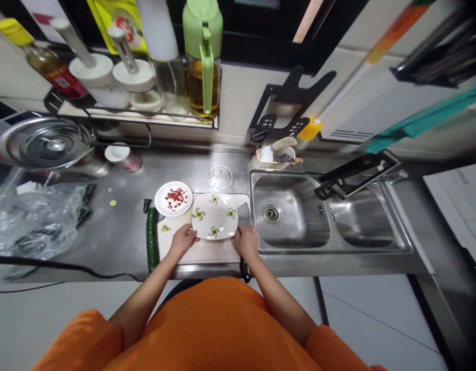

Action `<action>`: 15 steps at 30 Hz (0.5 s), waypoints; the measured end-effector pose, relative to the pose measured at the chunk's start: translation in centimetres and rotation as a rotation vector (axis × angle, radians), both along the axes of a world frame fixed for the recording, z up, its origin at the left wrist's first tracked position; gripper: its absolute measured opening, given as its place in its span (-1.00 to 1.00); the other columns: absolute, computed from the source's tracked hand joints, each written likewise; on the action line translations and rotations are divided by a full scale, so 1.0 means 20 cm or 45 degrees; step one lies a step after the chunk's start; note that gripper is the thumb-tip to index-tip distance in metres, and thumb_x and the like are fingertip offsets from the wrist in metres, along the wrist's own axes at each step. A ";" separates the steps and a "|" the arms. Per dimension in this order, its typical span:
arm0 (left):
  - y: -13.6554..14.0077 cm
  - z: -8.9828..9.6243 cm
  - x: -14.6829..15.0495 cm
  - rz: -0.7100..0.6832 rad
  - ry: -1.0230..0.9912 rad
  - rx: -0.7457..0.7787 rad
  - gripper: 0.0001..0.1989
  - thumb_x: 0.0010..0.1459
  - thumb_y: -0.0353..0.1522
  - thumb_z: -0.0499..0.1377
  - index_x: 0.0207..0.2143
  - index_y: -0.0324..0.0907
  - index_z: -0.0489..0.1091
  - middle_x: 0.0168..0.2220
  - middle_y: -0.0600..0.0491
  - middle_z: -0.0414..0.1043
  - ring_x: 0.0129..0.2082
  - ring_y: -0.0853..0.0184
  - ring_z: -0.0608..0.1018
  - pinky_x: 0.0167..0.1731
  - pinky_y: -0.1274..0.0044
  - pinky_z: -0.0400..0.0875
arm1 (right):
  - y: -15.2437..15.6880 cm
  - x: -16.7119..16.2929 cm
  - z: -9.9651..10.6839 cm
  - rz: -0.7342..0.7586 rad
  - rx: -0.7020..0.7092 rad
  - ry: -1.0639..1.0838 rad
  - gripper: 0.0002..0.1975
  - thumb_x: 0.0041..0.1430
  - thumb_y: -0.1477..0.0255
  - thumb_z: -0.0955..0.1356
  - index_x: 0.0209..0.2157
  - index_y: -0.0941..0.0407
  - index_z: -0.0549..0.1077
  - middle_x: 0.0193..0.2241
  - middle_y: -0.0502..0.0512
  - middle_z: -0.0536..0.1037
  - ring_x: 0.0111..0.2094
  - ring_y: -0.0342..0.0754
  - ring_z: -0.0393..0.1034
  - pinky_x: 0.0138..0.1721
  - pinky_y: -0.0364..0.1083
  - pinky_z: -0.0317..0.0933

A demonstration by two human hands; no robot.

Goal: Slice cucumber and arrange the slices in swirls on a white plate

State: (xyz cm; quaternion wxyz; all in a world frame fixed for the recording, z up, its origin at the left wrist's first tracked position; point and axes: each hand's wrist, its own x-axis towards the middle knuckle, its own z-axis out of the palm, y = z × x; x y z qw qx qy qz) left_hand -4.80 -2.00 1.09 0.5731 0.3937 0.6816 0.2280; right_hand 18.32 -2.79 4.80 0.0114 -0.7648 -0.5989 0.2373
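A white squarish plate (214,216) with green and red leaf swirls is held at its two near corners. My left hand (184,240) grips the lower left corner, fingers closed on the rim. On the lower right corner, my right hand (246,240) is closed the same way. Beneath the plate lies a pale cutting board (207,253). A kitchen knife (244,214) rests at the board's right side, its black handle toward me and partly hidden by my right hand. Left of the plate sits a round white dish (173,199) of chopped red pieces. A cucumber (152,241) lies along the board's left edge.
A double sink (292,211) with a black faucet (350,175) lies to the right. Plastic bags (40,221) and a lidded pot (48,144) occupy the left. Behind, a rack holds an oil bottle (204,67) and seasoning jars (95,77). A scrubber holder (273,157) stands behind the sink.
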 end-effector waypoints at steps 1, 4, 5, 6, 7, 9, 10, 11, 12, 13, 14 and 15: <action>0.00 0.00 0.01 0.041 -0.050 -0.027 -0.75 0.02 -0.31 0.09 -0.23 -0.21 0.35 -0.57 0.11 0.45 -0.47 0.30 0.56 -0.44 0.53 0.40 | 0.00 0.00 0.00 -0.001 0.000 -0.005 -0.68 0.15 0.49 0.20 -0.16 0.07 0.51 -0.30 0.11 0.54 -0.19 0.05 0.25 -0.25 -0.10 0.03; -0.01 0.00 0.03 0.149 -0.166 -0.051 -0.81 0.04 -0.37 0.09 -0.24 -0.20 0.33 -0.56 0.13 0.43 -0.46 0.33 0.57 -0.40 0.51 0.46 | 0.00 0.00 0.00 0.003 0.018 -0.008 -0.68 0.15 0.51 0.20 -0.17 0.08 0.51 -0.30 0.10 0.55 -0.21 0.01 0.28 -0.21 -0.12 0.04; -0.01 0.00 0.04 0.167 -0.183 -0.042 -0.81 0.04 -0.38 0.10 -0.24 -0.19 0.33 -0.55 0.13 0.43 -0.45 0.34 0.57 -0.37 0.50 0.47 | 0.00 0.00 -0.01 0.007 0.028 0.003 -0.68 0.15 0.51 0.20 -0.16 0.08 0.51 -0.29 0.09 0.55 -0.22 -0.01 0.29 -0.19 -0.13 0.04; -0.01 0.00 0.05 0.169 -0.192 -0.030 -0.81 0.04 -0.38 0.10 -0.24 -0.19 0.33 -0.54 0.13 0.43 -0.44 0.35 0.56 -0.35 0.50 0.49 | 0.00 0.00 -0.01 0.012 0.039 0.017 -0.67 0.15 0.51 0.20 -0.14 0.08 0.51 -0.29 0.09 0.55 -0.23 -0.02 0.31 -0.18 -0.14 0.04; -0.02 -0.01 0.05 0.159 -0.193 -0.017 -0.81 0.05 -0.38 0.10 -0.23 -0.19 0.33 -0.53 0.13 0.43 -0.43 0.36 0.56 -0.34 0.49 0.49 | 0.00 0.00 -0.02 0.016 0.048 0.031 -0.66 0.15 0.52 0.20 -0.12 0.09 0.50 -0.29 0.09 0.56 -0.24 -0.04 0.32 -0.16 -0.15 0.04; -0.02 -0.02 0.05 0.126 -0.170 0.021 -0.81 0.08 -0.39 0.08 -0.21 -0.20 0.32 -0.52 0.13 0.42 -0.42 0.37 0.56 -0.32 0.48 0.51 | 0.00 0.01 -0.04 0.014 0.055 0.045 -0.65 0.14 0.51 0.20 -0.10 0.12 0.50 -0.29 0.11 0.56 -0.26 -0.06 0.34 -0.15 -0.15 0.05; -0.02 -0.03 0.05 0.112 -0.156 0.046 -0.82 0.09 -0.39 0.07 -0.21 -0.20 0.32 -0.53 0.13 0.41 -0.42 0.37 0.55 -0.32 0.48 0.51 | 0.00 0.01 -0.05 0.008 0.056 0.049 -0.64 0.14 0.51 0.20 -0.10 0.13 0.50 -0.30 0.12 0.57 -0.27 -0.06 0.35 -0.14 -0.15 0.06; -0.02 -0.03 0.05 0.111 -0.149 0.069 -0.83 0.09 -0.39 0.07 -0.22 -0.20 0.32 -0.53 0.13 0.39 -0.43 0.38 0.54 -0.32 0.47 0.52 | 0.01 0.01 -0.06 -0.005 0.057 0.055 -0.64 0.13 0.51 0.20 -0.10 0.14 0.51 -0.32 0.13 0.57 -0.28 -0.06 0.35 -0.15 -0.15 0.06; -0.03 -0.04 0.06 0.121 -0.150 0.089 -0.84 0.10 -0.40 0.06 -0.23 -0.20 0.32 -0.54 0.14 0.38 -0.45 0.39 0.53 -0.32 0.47 0.52 | 0.01 0.02 -0.07 -0.021 0.057 0.066 -0.64 0.12 0.50 0.20 -0.11 0.15 0.51 -0.34 0.13 0.58 -0.30 -0.06 0.35 -0.16 -0.15 0.07; -0.03 -0.05 0.06 0.137 -0.159 0.106 -0.84 0.09 -0.40 0.06 -0.24 -0.20 0.31 -0.53 0.14 0.37 -0.47 0.40 0.51 -0.33 0.47 0.52 | 0.01 0.02 -0.07 -0.039 0.057 0.085 -0.64 0.11 0.50 0.20 -0.11 0.15 0.52 -0.36 0.13 0.58 -0.31 -0.06 0.35 -0.17 -0.16 0.08; -0.03 -0.05 0.06 0.155 -0.175 0.119 -0.85 0.09 -0.41 0.07 -0.25 -0.20 0.31 -0.53 0.15 0.36 -0.48 0.41 0.50 -0.33 0.47 0.52 | 0.01 0.02 -0.07 -0.058 0.058 0.109 -0.63 0.10 0.50 0.20 -0.12 0.15 0.52 -0.38 0.12 0.57 -0.32 -0.06 0.36 -0.19 -0.17 0.09; -0.03 -0.06 0.06 0.173 -0.192 0.127 -0.85 0.08 -0.41 0.07 -0.26 -0.20 0.31 -0.53 0.15 0.35 -0.50 0.42 0.49 -0.34 0.47 0.52 | 0.01 0.02 -0.08 -0.077 0.056 0.136 -0.63 0.09 0.50 0.20 -0.13 0.15 0.52 -0.41 0.11 0.57 -0.34 -0.06 0.36 -0.22 -0.17 0.10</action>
